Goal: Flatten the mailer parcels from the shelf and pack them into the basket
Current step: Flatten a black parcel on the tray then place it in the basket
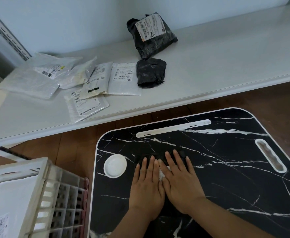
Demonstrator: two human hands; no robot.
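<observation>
Both hands were down flat, side by side, fingers straight and spread. The left hand (146, 184) and right hand (178, 179) were touching along the index fingers, palms pressing on a dark mailer parcel (161, 170) lying on the marble-look bench (235, 169). The parcel was honestly hard to make out since it's black on black, but a bit of white label peeked out between the hands. My guess is two open palms were used so the weight spread evenly and pushed the air out, rather than gripping it.

The basket (43, 179) sat just off to the left of the left hand, right against the bench edge, which makes sense for a short sideways drop once it's squashed. It already had a white mailer (8, 200) lying flat in it.

Ahead of the hands, past a strip of floor, the shelf (226, 57) held what was left: a fanned pile of white parcels (82, 79) ahead and to the left, and two lumpy black parcels (151, 48) straight ahead. Those black ones looked the puffiest, so probably more pressing to come.
</observation>
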